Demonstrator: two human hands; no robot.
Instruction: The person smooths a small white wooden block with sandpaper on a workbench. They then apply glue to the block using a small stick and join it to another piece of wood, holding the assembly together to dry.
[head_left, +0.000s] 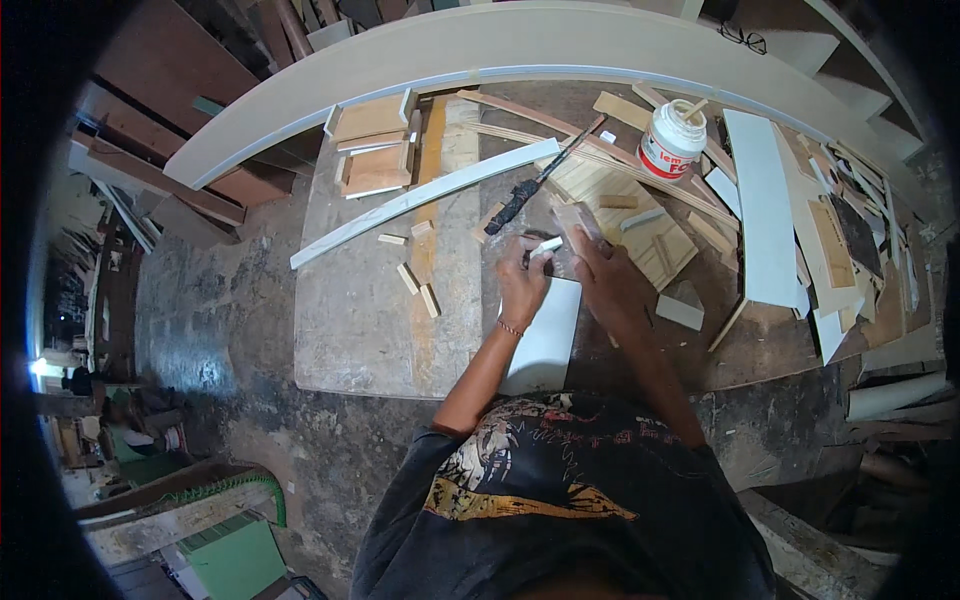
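My left hand (520, 285) pinches a small white block (546, 246) between its fingertips over the worktable. My right hand (612, 285) is closed on a pale, flat wooden block (575, 218), just right of the white one; the two pieces look close, but contact cannot be made out. A white board (548, 335) lies below my hands at the table's near edge. Beyond them, a tool with a black-wrapped handle (515, 205) rests slanting across the table. A square plywood piece (650, 225) with small offcuts on it sits to the right.
A white glue tub (673, 140) with a stick in it stands at the back right. A long white strip (420, 205) and several small wood blocks (409, 278) lie on the left. Wooden trays (375, 170) sit behind them. White boards (760, 210) and scraps crowd the right side.
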